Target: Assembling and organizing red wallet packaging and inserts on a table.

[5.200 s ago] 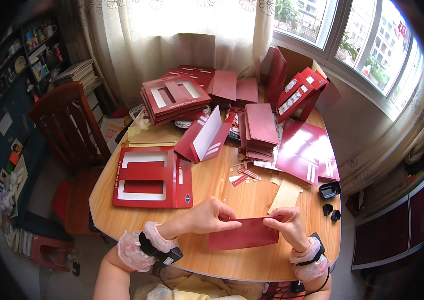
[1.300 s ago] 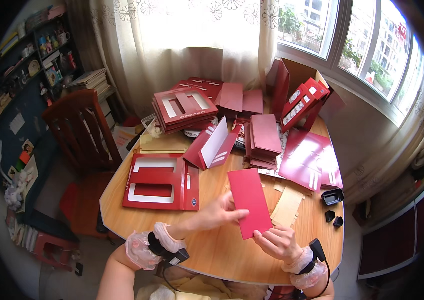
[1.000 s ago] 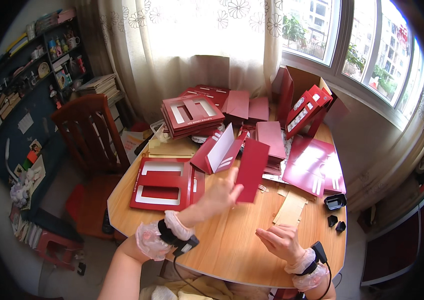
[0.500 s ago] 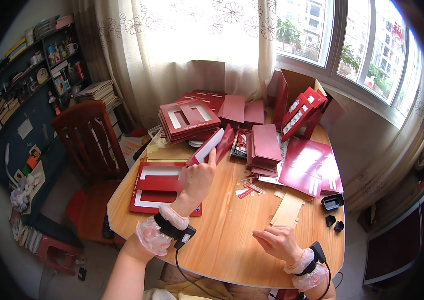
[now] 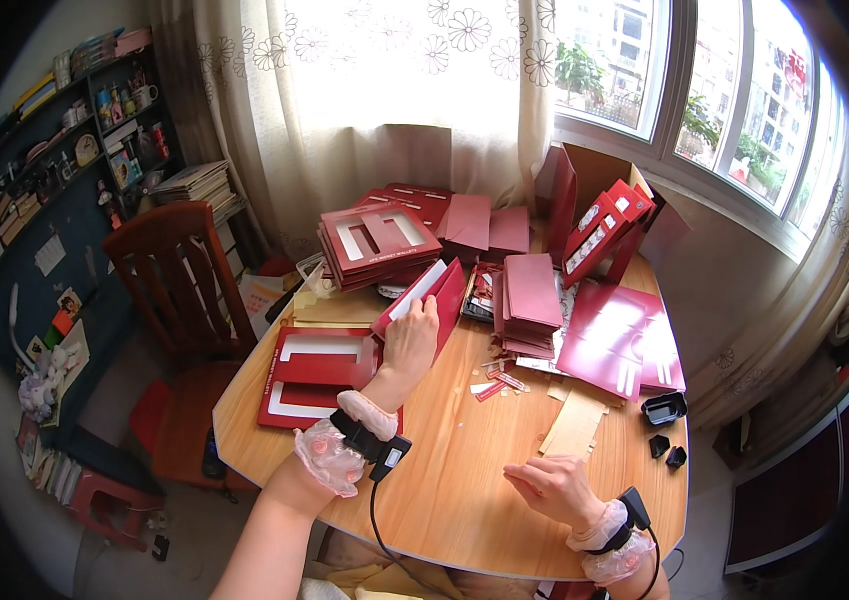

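My left hand [image 5: 412, 335] reaches to the middle of the table, its fingers curled over a red cardboard folder [image 5: 453, 302] with a white inner face. The folder stands tilted, partly opened, and its lower part is hidden behind my hand. Beneath my left wrist lies a flat red card sleeve [image 5: 317, 372] with white cut-out windows. My right hand [image 5: 553, 490] hovers or rests over the near right of the tabletop; which of the two, I cannot tell. Its fingers are pressed together, and nothing shows in them. Tan paper strips [image 5: 575, 418] lie just beyond it.
Stacked red windowed sleeves [image 5: 382, 240] stand at the back left. Folded red cards [image 5: 531, 295] are piled centre right, beside glossy red sheets [image 5: 617, 335]. A cardboard box [image 5: 600, 160] holds red packs. Small black trays [image 5: 664, 407] sit near the right edge; paper scraps [image 5: 498, 384] lie mid-table.
My left hand has moved slightly right, and its extended index finger has curled in over the folder. The folder has tipped a little and shows more of its red side. My right hand is nearly still.
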